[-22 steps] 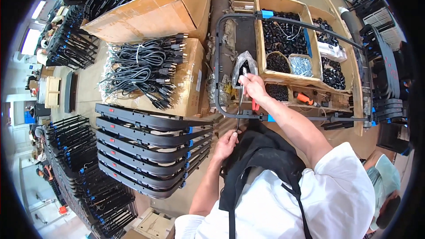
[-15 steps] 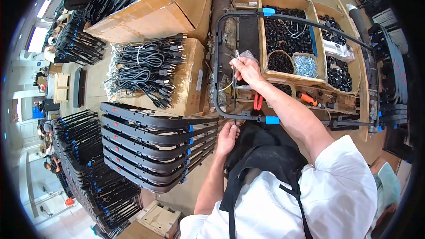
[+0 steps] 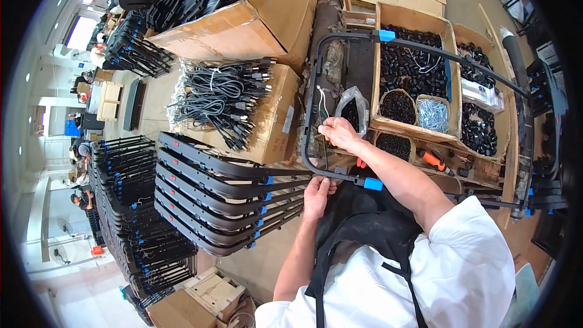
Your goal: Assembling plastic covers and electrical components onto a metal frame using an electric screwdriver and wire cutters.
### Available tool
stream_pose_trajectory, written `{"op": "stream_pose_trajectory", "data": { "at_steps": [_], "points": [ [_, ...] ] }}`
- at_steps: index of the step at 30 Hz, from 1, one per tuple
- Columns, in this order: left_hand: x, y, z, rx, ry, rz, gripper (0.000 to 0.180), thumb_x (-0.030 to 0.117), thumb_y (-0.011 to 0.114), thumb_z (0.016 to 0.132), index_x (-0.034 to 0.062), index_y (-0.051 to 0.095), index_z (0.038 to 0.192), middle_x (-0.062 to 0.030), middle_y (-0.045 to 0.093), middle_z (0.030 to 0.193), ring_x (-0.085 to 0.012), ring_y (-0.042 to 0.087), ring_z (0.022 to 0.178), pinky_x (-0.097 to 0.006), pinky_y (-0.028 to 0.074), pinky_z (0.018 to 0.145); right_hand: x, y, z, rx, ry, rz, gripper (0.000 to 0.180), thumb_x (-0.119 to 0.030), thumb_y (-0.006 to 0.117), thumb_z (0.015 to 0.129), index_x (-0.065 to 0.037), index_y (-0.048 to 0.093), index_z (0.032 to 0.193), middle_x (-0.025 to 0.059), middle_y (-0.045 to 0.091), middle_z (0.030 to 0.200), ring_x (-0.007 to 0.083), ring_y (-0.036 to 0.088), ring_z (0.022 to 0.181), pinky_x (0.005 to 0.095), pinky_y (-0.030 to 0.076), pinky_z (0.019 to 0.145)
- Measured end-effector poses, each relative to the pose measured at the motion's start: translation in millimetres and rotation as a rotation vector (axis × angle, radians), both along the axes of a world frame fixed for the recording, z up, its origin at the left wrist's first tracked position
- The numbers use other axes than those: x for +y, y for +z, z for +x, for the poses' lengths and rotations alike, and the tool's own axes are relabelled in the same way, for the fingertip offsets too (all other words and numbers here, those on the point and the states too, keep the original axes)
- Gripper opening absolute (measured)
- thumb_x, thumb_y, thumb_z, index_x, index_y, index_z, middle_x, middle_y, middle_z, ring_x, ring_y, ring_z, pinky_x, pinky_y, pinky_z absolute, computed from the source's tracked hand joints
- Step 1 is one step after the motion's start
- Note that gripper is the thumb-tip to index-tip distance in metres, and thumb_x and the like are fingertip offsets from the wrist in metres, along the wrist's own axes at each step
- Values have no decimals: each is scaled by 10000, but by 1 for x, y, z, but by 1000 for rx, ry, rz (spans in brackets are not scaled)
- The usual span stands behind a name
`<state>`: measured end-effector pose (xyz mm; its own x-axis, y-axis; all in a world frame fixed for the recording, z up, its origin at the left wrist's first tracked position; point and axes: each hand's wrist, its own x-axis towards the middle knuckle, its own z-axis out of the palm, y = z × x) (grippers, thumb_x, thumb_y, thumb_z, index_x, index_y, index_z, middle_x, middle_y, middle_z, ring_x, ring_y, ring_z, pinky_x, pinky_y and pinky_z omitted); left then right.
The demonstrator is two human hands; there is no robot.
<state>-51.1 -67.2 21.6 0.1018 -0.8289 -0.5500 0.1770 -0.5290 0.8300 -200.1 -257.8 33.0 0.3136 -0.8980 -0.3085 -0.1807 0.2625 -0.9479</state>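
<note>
A large black tubular frame (image 3: 311, 94) with blue end caps lies across the workbench in front of me. My left hand (image 3: 317, 193) grips the frame's near rail from below, close to a blue cap (image 3: 373, 183). My right hand (image 3: 340, 133) is above it, fingers pinched on thin wires (image 3: 322, 104) that hang inside the frame. A clear plastic bag of small black parts (image 3: 352, 108) sits just beyond my right hand.
Left of me stands a stack of black frames (image 3: 225, 191). Bundled black power cords (image 3: 221, 94) lie on a cardboard box (image 3: 276, 118). Wooden bins hold black parts (image 3: 410, 70) and screws (image 3: 434, 114); an orange tool (image 3: 436, 161) lies at right. More frame stacks (image 3: 130, 206) stand farther left.
My right hand came down toward the near rail, still pinching the wires. My left hand stayed on the rail. The view shifted slightly.
</note>
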Motion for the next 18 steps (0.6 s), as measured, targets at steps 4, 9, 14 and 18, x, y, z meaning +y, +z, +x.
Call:
{"op": "stream_pose_trajectory", "data": {
  "at_steps": [4, 9, 14, 18],
  "points": [
    [0, -5, 3, -30, -23, -23, 156, 143, 573, 1090, 13, 652, 1058, -72, 729, 963, -142, 675, 853, -304, 561, 807, -5, 1, 2, 42, 67, 74, 272, -280, 665, 980, -21, 697, 906, 10, 634, 698, 90, 555, 537, 285, 429, 500],
    [-2, -3, 9, 27, -38, 29, 166, 156, 587, 1084, 16, 666, 1040, -89, 746, 960, -144, 687, 842, -302, 558, 800, -11, 9, -3, 50, 109, 123, 289, -299, 684, 974, -15, 732, 986, 23, 662, 727, 97, 566, 547, 282, 455, 515],
    [-4, -4, -1, 85, -5, 2, 186, 166, 603, 1072, -4, 680, 1076, -93, 748, 973, -144, 691, 808, -290, 560, 786, -53, -17, -73, 428, -138, -193, 211, -247, 699, 907, -76, 809, 965, 121, 784, 846, 240, 759, 778, 394, 602, 764],
    [-1, -4, 6, 141, 46, 12, 176, 151, 604, 1070, -7, 679, 1059, -99, 749, 974, -153, 693, 831, -298, 569, 793, -58, 12, -68, 832, 124, -364, 198, -204, 657, 875, -79, 803, 923, 185, 766, 932, 386, 740, 892, 491, 587, 820]
  ]
}}
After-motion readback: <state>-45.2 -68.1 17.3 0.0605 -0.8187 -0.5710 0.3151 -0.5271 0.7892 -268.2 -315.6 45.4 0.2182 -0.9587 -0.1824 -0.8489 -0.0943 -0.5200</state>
